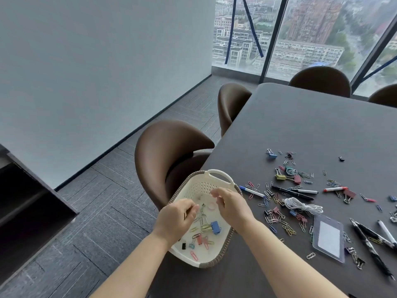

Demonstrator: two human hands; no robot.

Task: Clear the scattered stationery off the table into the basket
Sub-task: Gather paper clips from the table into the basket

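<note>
**Surface and room.** A dark table (pixel 300 125) is filling the right of the view, above a grey carpet-tile floor (pixel 96 201). A white basket (pixel 217 175) with a woven grey rim is sitting at the table's near left edge. A blue binder clip (pixel 216 226), pink paper clips (pixel 194 255) and a small black clip (pixel 183 246) are lying inside it.

Stationery is lying scattered on the table to the right of the basket:
- nearest, a clear badge holder (pixel 328 239) and black pens (pixel 371 250);
- then loose paper clips (pixel 277 218) and a coil of white cord (pixel 300 204);
- then a blue-capped marker (pixel 251 191), a black marker (pixel 292 192) and a red-capped marker (pixel 335 189);
- farthest, a yellow binder clip (pixel 280 177) and a second blue one (pixel 271 155).

A brown chair (pixel 169 151) is standing just beyond the basket. A pale wall (pixel 96 72) and a window (pixel 247 35) looking onto city buildings are closing the room.

**Hidden or unclear.** The right frame edge is cutting off the pens and some clips. A dark cabinet (pixel 25 201) is only partly showing at the left. The hands are covering the middle of the basket.

**Fingers.** Both hands are hovering over the basket.
- **Left hand:** The left hand (pixel 176 218) is curling its fingertips (pixel 194 208) together. A tangle of metal clips (pixel 202 215) is hanging just below them. Whether the fingertips are pinching it cannot be told.
- **Right hand:** The right hand (pixel 232 205) is holding its fingers loosely bent and slightly spread, gripping nothing visible.
</note>
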